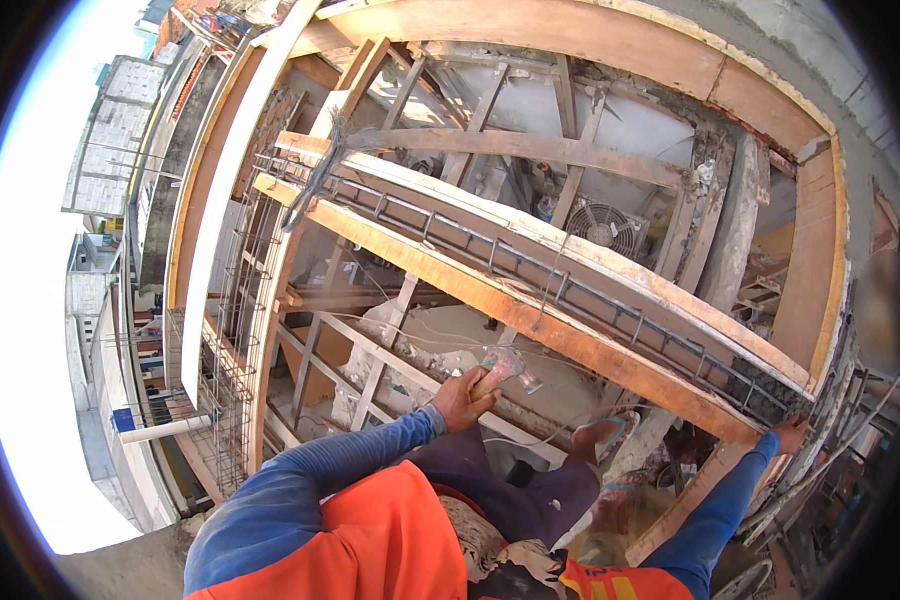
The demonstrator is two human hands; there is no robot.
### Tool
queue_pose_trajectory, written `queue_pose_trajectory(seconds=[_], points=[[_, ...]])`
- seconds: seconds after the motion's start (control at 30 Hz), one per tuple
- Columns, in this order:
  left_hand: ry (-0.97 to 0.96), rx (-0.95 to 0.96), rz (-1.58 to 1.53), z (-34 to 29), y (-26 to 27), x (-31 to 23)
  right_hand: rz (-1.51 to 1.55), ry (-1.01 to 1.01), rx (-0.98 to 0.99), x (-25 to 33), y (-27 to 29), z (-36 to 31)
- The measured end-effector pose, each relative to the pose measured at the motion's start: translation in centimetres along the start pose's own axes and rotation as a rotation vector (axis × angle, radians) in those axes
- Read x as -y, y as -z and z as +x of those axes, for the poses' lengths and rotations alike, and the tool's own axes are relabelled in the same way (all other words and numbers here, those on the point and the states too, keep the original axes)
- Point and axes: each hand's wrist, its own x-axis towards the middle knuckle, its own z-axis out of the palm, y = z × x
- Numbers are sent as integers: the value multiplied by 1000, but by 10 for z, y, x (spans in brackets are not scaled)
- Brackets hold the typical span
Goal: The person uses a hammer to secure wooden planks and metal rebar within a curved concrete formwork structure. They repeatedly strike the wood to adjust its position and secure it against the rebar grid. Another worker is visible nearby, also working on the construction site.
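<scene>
My left hand (pixel 466 399) is closed round the wooden handle of a hammer. The worn, reddish hammer head (pixel 511 369) points away from me, over the gap below. At the right, my right hand (pixel 792 435) is stretched out to the end of the long wooden beam form (pixel 530 315). Its fingers look curled at that corner; what they grip is too small to make out. Inside the form, between its two boards, lies a steel rebar cage (pixel 560 285). My sandalled foot (pixel 605 432) is near the form's near side.
Timber braces (pixel 375 375) cross the openings below, with a fan unit (pixel 606 228) lower down. Another upright rebar cage (pixel 240 330) and a long pale board (pixel 232 180) stand at the left edge, beside a drop toward buildings. A wire bundle (pixel 317 175) hangs over the far end.
</scene>
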Motion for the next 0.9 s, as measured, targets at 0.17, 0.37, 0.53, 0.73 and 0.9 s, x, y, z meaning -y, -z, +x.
queue_pose_trajectory(seconds=[0.17,0.37,0.53,0.73,0.9], points=[[-7,-25,28,-3,10,33,22,333,-143,-44,-36,12],[32,-8,95,-26,6,30,165,52,283,32,17,-3],[10,25,57,-21,13,16,402,1,335,16,26,5],[-83,1,-141,5,35,-2,332,-93,222,22,81,-14],[-216,-312,-390,33,48,-13,1290,205,662,234,325,-252]])
